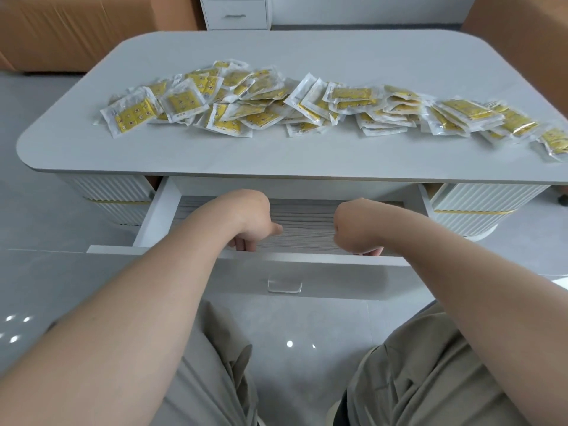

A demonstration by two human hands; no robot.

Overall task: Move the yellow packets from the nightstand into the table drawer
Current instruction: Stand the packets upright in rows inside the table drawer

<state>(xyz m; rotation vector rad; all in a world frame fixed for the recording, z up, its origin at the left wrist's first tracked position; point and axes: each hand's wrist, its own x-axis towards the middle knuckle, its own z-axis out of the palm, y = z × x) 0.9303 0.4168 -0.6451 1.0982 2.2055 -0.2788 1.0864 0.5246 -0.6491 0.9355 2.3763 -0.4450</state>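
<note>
Light is bright, soft, even; a faint shadow sits under the table top (184, 161). Small glare spots dot the glossy floor (292, 321) (most at lower left). Wide-angle distortion bows the edges.

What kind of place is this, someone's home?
Probably a home living room or bedroom: a low white table with an open drawer, tan upholstered furniture at the back, a small white drawer cabinet, and glossy floor tiles. Nothing suggests a workshop.

Grey table (276, 158) before me, rounded corners. Yellow packets (270, 103) lie directly on its top in one overlapping band (left side to right edge). Its drawer (159, 210) stands open.
</note>
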